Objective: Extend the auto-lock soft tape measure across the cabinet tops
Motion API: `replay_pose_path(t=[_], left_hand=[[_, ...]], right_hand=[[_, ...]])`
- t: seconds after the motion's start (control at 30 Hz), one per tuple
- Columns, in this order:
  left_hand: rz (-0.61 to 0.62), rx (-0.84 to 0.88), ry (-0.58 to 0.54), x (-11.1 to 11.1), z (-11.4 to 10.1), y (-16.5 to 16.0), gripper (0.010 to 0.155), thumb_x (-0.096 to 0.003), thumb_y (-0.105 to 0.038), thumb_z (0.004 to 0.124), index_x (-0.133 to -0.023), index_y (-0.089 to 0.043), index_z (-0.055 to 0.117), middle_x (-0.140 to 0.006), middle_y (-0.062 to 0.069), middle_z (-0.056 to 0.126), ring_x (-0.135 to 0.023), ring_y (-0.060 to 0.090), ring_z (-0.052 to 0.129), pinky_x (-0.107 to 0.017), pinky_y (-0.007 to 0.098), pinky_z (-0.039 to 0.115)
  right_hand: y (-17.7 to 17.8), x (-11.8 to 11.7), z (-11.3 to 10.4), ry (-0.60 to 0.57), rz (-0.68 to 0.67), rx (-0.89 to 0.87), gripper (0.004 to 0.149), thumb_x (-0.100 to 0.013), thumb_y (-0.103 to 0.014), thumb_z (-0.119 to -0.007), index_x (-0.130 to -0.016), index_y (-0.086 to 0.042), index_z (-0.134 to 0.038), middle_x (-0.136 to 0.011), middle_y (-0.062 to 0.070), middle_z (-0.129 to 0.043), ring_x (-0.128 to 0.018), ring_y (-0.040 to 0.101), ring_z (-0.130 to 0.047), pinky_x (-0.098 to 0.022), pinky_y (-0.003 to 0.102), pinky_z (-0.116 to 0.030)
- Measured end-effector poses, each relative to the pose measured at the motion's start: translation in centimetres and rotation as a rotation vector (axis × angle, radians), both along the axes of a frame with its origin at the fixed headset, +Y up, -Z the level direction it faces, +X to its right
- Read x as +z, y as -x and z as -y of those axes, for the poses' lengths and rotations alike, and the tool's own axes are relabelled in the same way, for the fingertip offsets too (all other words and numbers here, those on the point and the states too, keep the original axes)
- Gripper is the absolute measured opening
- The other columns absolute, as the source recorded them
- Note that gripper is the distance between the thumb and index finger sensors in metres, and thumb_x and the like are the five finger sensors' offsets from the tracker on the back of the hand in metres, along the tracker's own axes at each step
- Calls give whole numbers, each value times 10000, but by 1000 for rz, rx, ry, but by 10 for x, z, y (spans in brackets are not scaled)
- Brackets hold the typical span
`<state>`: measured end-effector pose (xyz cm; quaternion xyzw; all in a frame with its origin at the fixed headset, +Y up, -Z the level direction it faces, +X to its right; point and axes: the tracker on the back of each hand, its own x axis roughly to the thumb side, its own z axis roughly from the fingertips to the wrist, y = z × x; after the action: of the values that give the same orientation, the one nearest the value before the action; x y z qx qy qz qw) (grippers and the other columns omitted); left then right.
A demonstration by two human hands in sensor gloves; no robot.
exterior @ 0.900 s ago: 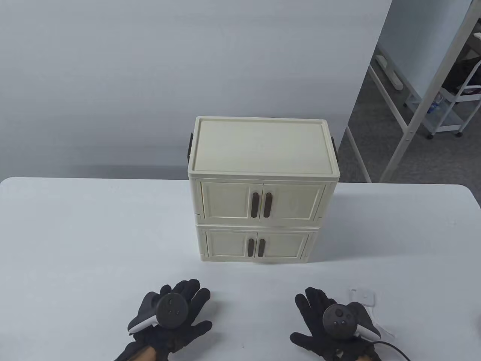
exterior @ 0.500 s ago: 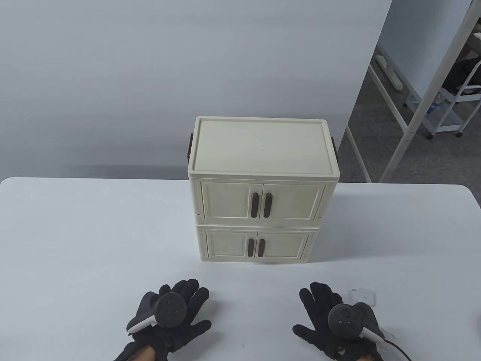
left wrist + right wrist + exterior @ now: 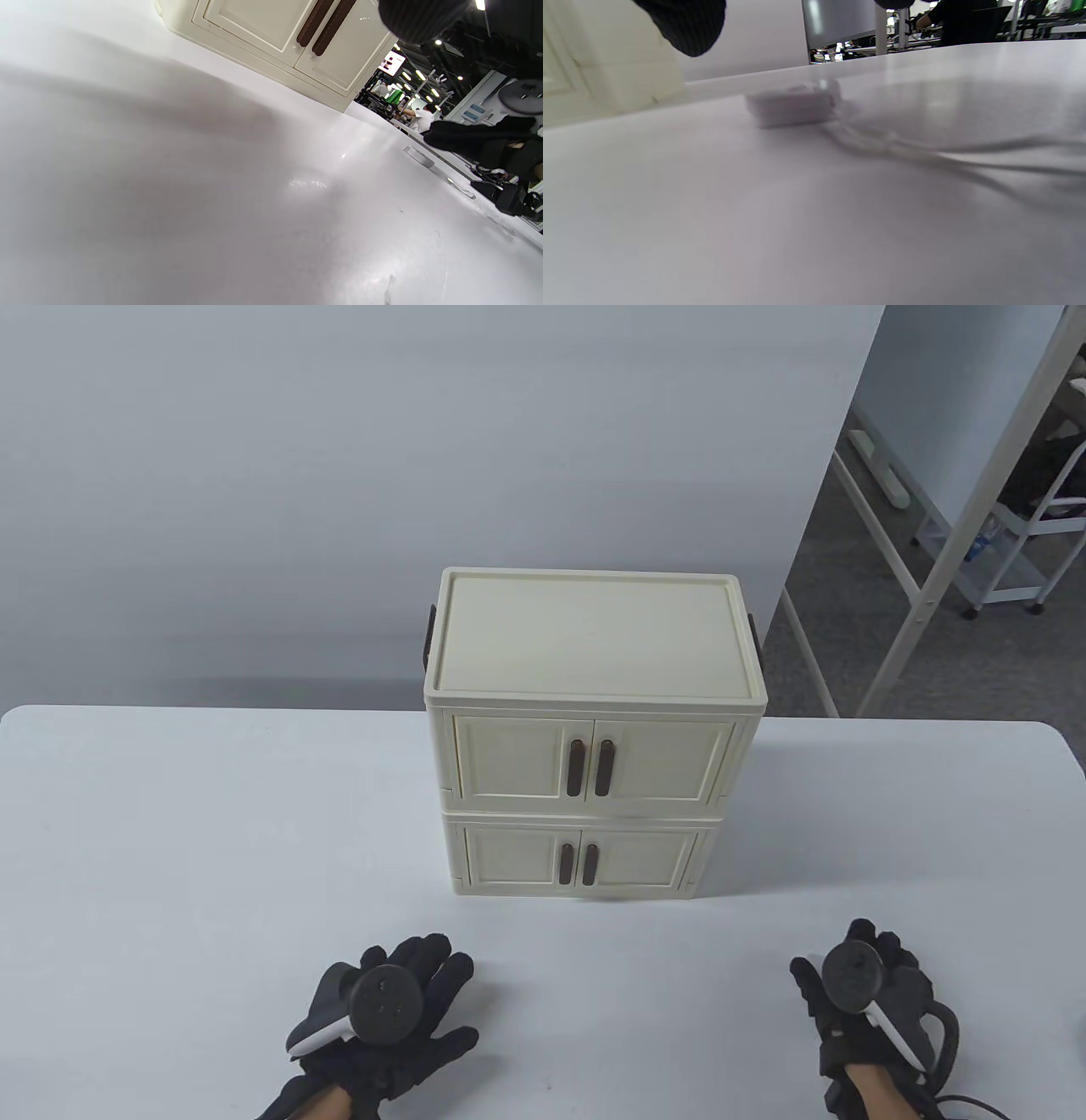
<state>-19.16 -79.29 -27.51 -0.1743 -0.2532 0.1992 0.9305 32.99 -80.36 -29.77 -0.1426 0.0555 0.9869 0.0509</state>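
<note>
Two cream cabinets (image 3: pixel 591 632) with brown door handles stand stacked at the middle of the white table (image 3: pixel 170 857). The white tape measure case (image 3: pixel 793 103) lies on the table, blurred, just ahead of my right fingers (image 3: pixel 687 21), with its strap trailing to the right. It also shows in the left wrist view (image 3: pixel 418 156). In the table view my right hand (image 3: pixel 857 959) covers it and hovers over it without gripping. My left hand (image 3: pixel 424 976) rests flat on the table with fingers spread, in front of the cabinets' left side.
A black cable (image 3: pixel 950 1044) loops from my right glove near the table's right front corner. A white metal frame (image 3: pixel 933 560) stands beyond the table at back right. A grey wall is behind the cabinets.
My right hand has moved to the right and slightly forward, and now covers the tape measure that lay beside it. My left hand has not moved.
</note>
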Motion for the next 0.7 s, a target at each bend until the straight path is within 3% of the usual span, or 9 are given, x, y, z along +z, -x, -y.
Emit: replay_pose_path(t=[0.13, 0.4, 0.6, 0.67, 0.7], left_hand=[[-5, 14, -5, 0, -1, 3, 840, -528, -678, 601, -1105, -310, 113, -1167, 81, 32, -1106, 417, 91, -660, 738, 46], [18, 19, -4, 0, 1, -2, 836, -531, -676, 598, -1103, -310, 110, -1168, 80, 33, -1107, 418, 100, -661, 740, 48], [34, 18, -4, 0, 4, -7, 837, -531, -674, 598, -1105, -306, 114, -1171, 82, 44, -1109, 419, 113, -662, 743, 55], [42, 25, -21, 0, 3, -8, 865, -531, -675, 604, -1078, -320, 36, -1169, 86, 46, -1119, 425, 207, -684, 757, 131], [44, 29, -34, 1, 2, -9, 893, -531, -689, 601, -1048, -333, -34, -1165, 117, 48, -1114, 421, 364, -698, 770, 240]], right_hand=[[0, -5, 7, 12, 15, 19, 667, -644, -485, -670, -1064, 31, -615, -974, 381, -664, -818, 589, -631, -633, 688, -560], [6, -9, 3, -16, -37, -41, 642, -599, -348, -765, -1036, 100, -625, -928, 375, -722, -771, 566, -706, -626, 704, -567], [18, -11, -2, -44, -99, -96, 740, -523, -275, -887, -1045, 110, -531, -895, 372, -702, -702, 521, -743, -607, 724, -585], [23, -12, 3, -26, -160, -121, 641, -518, -240, -918, -1006, 70, -642, -804, 291, -812, -623, 442, -826, -585, 684, -647], [26, -11, 2, -8, -161, -107, 579, -539, -270, -892, -987, 33, -686, -798, 263, -829, -606, 407, -852, -579, 651, -681]])
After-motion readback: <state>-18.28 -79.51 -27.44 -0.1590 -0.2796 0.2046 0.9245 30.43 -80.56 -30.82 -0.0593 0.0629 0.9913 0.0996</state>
